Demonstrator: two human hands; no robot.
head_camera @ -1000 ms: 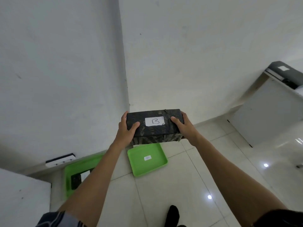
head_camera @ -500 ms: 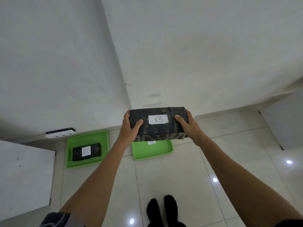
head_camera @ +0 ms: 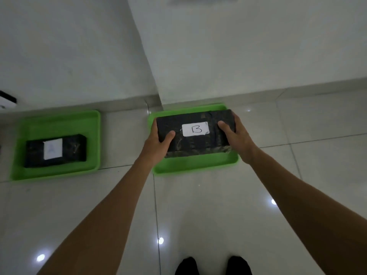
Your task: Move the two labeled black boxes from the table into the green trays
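Observation:
A black box with a white label "B" (head_camera: 195,139) is gripped at both ends, my left hand (head_camera: 156,145) on its left end and my right hand (head_camera: 236,137) on its right end. It hangs low over the right green tray (head_camera: 194,167) on the floor; I cannot tell whether it touches the tray. A second black box with a white label (head_camera: 55,150) lies inside the left green tray (head_camera: 57,122), about a tile's width to the left.
Both trays sit on glossy white floor tiles against white walls that meet at a corner (head_camera: 156,100) between them. A black-and-white object (head_camera: 8,101) sits at the far left wall. My dark shoes (head_camera: 212,265) show at the bottom edge.
The box B has come down from chest height to just over the right tray, and my view has tilted down and closer to the floor. Both hands keep their grip.

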